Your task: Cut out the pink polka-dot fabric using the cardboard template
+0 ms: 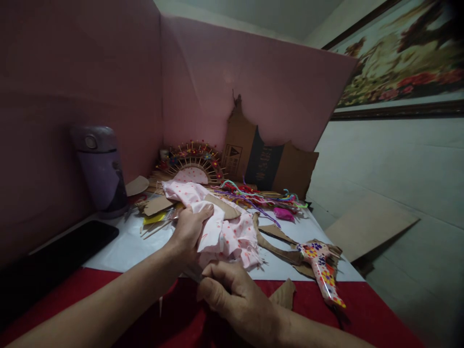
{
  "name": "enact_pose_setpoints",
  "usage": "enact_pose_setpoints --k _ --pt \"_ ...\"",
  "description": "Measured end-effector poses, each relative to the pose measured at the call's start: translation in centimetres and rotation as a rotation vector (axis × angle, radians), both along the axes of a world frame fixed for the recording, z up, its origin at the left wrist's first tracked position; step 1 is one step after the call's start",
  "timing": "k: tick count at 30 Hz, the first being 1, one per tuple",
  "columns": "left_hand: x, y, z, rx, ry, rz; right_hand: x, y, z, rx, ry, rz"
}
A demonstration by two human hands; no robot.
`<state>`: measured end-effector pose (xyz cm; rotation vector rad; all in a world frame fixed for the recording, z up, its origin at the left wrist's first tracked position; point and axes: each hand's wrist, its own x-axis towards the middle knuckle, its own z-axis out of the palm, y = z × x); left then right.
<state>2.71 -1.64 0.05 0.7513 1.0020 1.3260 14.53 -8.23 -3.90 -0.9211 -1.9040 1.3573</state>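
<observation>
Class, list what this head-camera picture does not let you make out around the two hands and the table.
1. Head view: what, if anything, the right hand grips; its curled fingers and the pink fabric hide it.
2. Head view: the left hand fingers, tucked under the fabric.
3. Head view: print on the cardboard, too small and dim.
4. Head view: the purple bottle details, blurred.
</observation>
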Motion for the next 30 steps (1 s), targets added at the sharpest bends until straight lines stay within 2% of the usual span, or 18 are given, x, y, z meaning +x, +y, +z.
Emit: enact_pose_setpoints --k 7,19,25,30 --pt "-0.13 0.29 -0.22 0.014 0.022 0.014 0.0 0.0 0.18 -0.013 0.005 -0.008" --pt "0.09 -0.04 0.23 0.011 -0.001 0.01 -0.04 0.04 0.17 -0.019 0.001 -0.006" --pt "0.07 -0.13 0.25 0.005 -0.002 0.029 0.04 -0.04 0.44 0.03 -0.033 0.024" --pt "0.12 -0.17 0.14 0.02 -0.026 -0.014 0.1 -0.14 0.47 0.084 -0.055 0.005"
